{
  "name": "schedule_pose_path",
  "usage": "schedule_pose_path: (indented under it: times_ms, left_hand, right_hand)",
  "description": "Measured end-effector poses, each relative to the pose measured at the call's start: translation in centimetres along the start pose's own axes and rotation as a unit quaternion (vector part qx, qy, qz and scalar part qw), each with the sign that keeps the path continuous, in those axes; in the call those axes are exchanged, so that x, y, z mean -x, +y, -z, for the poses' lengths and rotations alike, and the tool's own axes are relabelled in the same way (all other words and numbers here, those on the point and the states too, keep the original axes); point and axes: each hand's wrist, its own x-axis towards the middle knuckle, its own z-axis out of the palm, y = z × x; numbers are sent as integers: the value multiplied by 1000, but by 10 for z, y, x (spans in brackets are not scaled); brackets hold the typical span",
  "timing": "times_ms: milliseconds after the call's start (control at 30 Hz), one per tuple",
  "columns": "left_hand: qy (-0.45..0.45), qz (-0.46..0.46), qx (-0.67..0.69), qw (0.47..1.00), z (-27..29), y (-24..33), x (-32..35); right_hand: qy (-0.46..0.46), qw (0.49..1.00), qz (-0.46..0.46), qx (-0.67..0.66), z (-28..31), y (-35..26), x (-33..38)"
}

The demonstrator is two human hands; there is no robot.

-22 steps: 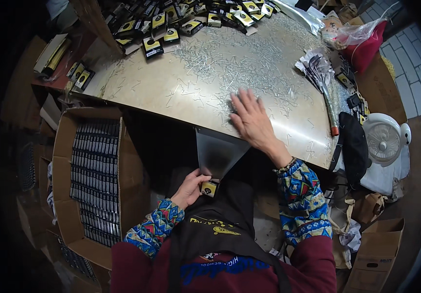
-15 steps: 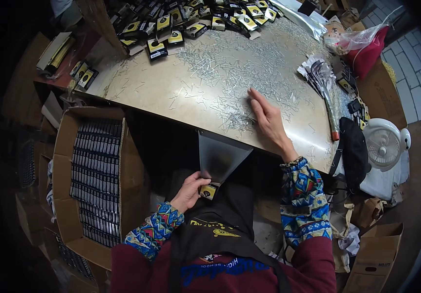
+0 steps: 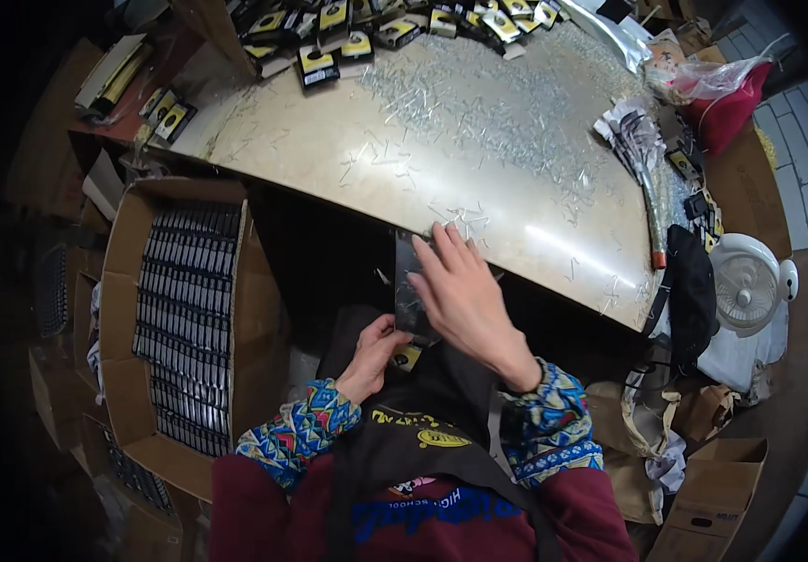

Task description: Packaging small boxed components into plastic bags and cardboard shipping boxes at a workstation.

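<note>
I hold a dark, flat plastic sleeve (image 3: 411,286) upright in front of my chest, just below the near edge of the bench (image 3: 329,159). My left hand (image 3: 373,354) pinches its lower end, where a small yellow-and-black packet (image 3: 410,357) peeks out. My right hand (image 3: 465,298) lies over the sleeve's upper part, fingers (image 3: 449,245) spread and pressed against it rather than clenched. The pale bench top is strewn with thin metal pins (image 3: 479,112), and more yellow-and-black packets (image 3: 348,33) crowd its far edge. To my left stands an open cardboard box (image 3: 123,281) filled with rows of dark packets. To my right are a small white fan (image 3: 749,286) and a red bag (image 3: 736,108).
</note>
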Motion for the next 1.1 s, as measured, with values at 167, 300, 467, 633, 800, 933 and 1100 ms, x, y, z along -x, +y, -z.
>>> schedule_pose_path:
  times_ms: [167,300,467,633,800,933,1100]
  left_hand:
    - [-21,-60,-78,995,-13,-2,-2]
    - [0,-135,-312,941,-15,-1,-3]
    - [72,-290,-420,857,-3,-21,-9]
    - [36,-384,-475,791,5,-39,-23]
    - [10,-335,-478,812,31,-25,14]
    - [59,-412,-420,807,17,-6,29]
    - [-2,-430,-489,759,-9,21,23]
  right_hand:
    - [-5,974,-60,-219,34,15,7]
    - [-38,981,-34,-189,5,23,15]
    - [-195,971,77,-111,-50,-2,51]
    - [-209,934,23,-288,-22,-7,55]
    - [-240,917,-65,-311,-3,-10,55]
    - [-246,925,-66,-283,-2,-22,42]
    - [-190,919,-111,-327,-20,6,41]
